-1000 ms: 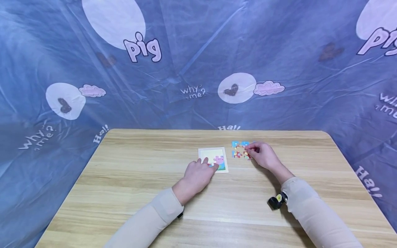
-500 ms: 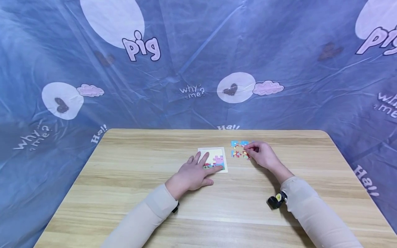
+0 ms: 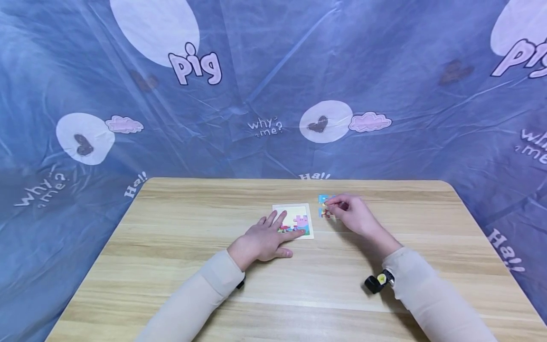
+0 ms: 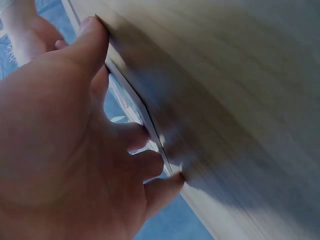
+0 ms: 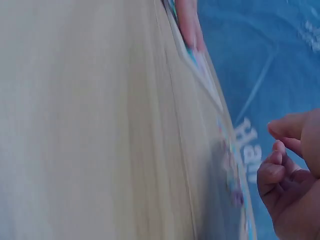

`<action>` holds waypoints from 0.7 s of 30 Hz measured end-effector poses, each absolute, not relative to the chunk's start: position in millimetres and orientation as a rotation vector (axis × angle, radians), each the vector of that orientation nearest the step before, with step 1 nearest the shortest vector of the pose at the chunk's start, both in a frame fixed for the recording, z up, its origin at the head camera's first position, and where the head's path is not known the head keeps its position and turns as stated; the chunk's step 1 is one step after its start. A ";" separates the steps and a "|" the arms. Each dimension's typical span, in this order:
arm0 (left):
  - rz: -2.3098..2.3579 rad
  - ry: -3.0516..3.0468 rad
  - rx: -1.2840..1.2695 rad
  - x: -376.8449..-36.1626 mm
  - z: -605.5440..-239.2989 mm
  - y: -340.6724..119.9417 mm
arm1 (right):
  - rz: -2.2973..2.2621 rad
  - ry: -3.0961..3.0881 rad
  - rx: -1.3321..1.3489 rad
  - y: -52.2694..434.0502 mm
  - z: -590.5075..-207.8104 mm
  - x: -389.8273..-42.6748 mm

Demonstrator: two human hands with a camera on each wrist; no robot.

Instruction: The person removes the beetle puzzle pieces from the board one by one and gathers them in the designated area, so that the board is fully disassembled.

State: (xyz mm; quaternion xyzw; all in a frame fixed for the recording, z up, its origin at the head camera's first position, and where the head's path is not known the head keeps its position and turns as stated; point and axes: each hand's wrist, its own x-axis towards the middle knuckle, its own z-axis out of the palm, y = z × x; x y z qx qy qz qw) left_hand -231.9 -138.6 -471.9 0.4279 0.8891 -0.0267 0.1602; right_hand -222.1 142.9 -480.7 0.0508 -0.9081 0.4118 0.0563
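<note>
My left hand [image 3: 265, 240] lies with fingers spread over a small white-rimmed puzzle tray [image 3: 311, 223], index finger across its lower edge. Inside the tray are puzzle pieces [image 3: 301, 221] showing a pink pig and a green-and-red strip; the upper left part is a bare pale base. My right hand [image 3: 352, 213] hovers over loose puzzle pieces [image 3: 323, 213] to the tray's right, thumb and index fingertips close together. In the right wrist view those fingers [image 5: 287, 127] are bent above the table; I cannot tell whether a piece sits between them. Part of the loose pieces is hidden beneath this hand.
A light wooden table [image 3: 171, 209] carries the tray and pieces near its far edge. Behind it hangs a blue printed cloth [image 3: 239, 85]. A small black camera [image 3: 375, 284] is strapped at the right wrist.
My left hand first drew back slightly and spread over the tray, uncovering more of its lower pieces, then stayed. My right hand has moved left over the loose pieces.
</note>
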 end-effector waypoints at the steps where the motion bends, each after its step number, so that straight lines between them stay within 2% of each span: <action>1: -0.080 2.540 1.218 -231.9 -472.1 -138.7 | 1.261 -2.757 0.181 137.6 -480.3 -221.5; 10: -0.080 2.541 1.195 -234.9 -475.0 -139.2 | 1.121 -2.836 0.373 100.7 -482.2 -225.3; 21: -0.117 2.535 1.198 -239.8 -475.8 -140.1 | 0.920 -2.913 0.438 80.5 -481.0 -235.5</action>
